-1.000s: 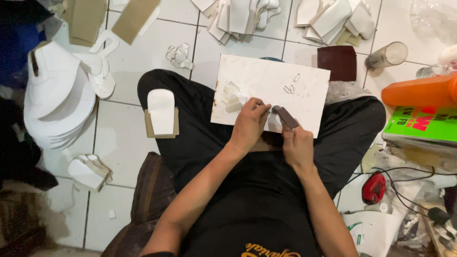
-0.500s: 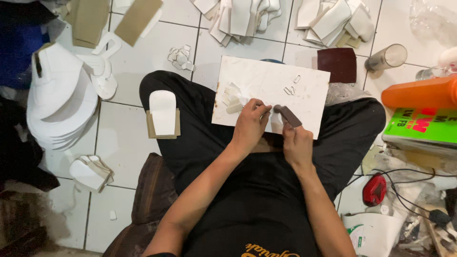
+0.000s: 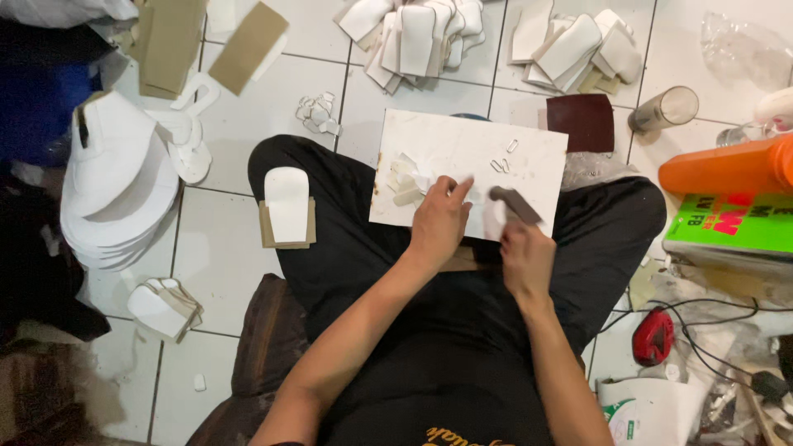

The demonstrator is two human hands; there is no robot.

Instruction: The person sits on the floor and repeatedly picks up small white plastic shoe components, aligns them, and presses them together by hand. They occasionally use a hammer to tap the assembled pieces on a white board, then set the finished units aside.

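A white board [image 3: 462, 157] lies across my lap. My left hand [image 3: 440, 221] presses flat on its near edge, fingers spread over a white piece [image 3: 487, 216]. My right hand [image 3: 525, 254], at the near right corner, is clamped on a dark tool [image 3: 514, 203]. Scraps [image 3: 406, 180] sit by the left edge, clips [image 3: 502, 158] toward the far right.

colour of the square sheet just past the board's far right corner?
Dark reddish-brown sheet, head view.
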